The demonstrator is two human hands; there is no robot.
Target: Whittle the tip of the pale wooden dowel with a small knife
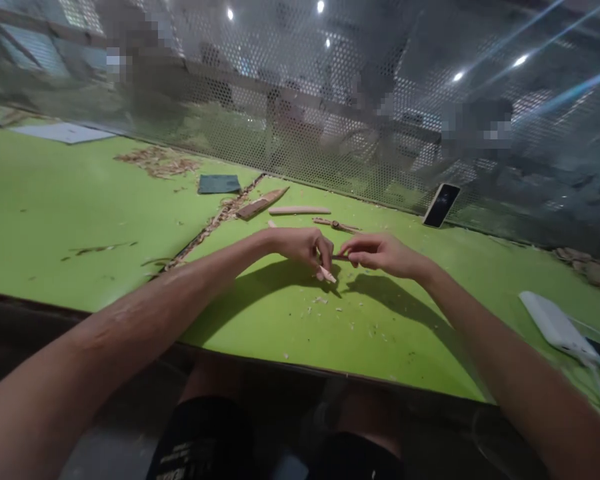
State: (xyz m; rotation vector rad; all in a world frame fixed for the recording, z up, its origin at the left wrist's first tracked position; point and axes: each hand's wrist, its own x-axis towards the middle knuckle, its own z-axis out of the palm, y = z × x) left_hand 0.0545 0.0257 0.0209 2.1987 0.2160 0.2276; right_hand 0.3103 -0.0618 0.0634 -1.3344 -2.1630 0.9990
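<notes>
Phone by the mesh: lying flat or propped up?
Propped up: the phone leans back against the mesh screen, its lower end on the green tabletop.

Small, pale pinkish piece, apparently wood, held in the left hand [305, 245] just above a bright green desk [260, 320]. Its narrow, tapered end pokes out below the fingers, angled down and to the right; the rest is hidden by the hand. Slim, dark, rod-like tool [341, 257], gripped by the right hand [383, 257], lying nearly level across the gap between the hands, just above the tapered end. Its tip is too small to make out.
</notes>
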